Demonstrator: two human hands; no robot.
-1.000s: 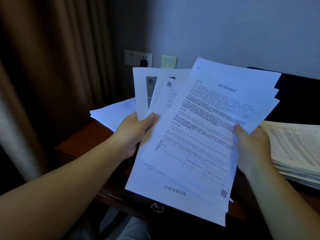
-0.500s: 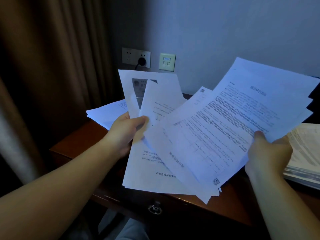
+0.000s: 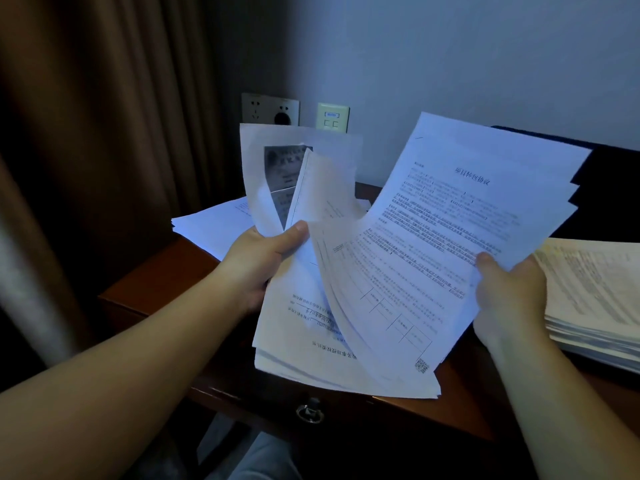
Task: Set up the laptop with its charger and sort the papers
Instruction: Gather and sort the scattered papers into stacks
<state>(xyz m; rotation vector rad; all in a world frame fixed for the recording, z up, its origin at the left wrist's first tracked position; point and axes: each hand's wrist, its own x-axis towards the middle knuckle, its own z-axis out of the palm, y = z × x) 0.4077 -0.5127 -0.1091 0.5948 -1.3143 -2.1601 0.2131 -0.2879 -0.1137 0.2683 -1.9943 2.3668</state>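
I hold printed white papers in both hands above a wooden desk (image 3: 149,282). My left hand (image 3: 258,261) grips a bunch of sheets (image 3: 298,327), its thumb on top; one sheet (image 3: 277,168) with a grey photo stands up behind. My right hand (image 3: 509,296) pinches the right edge of another bunch of sheets (image 3: 450,230) with a printed text and a table, fanned out over the left bunch. A dark laptop (image 3: 609,188) sits at the back right, partly hidden by the papers. A black plug (image 3: 283,118) sits in the wall socket.
A low pile of white sheets (image 3: 214,226) lies on the desk's back left corner. A thick stack of papers (image 3: 595,292) lies at the right. A brown curtain (image 3: 86,150) hangs at the left. A drawer with a metal ring pull (image 3: 309,412) faces me below.
My right hand has drawn its bunch of sheets back toward the left one, so the two overlap more. The whole view has shifted slightly.
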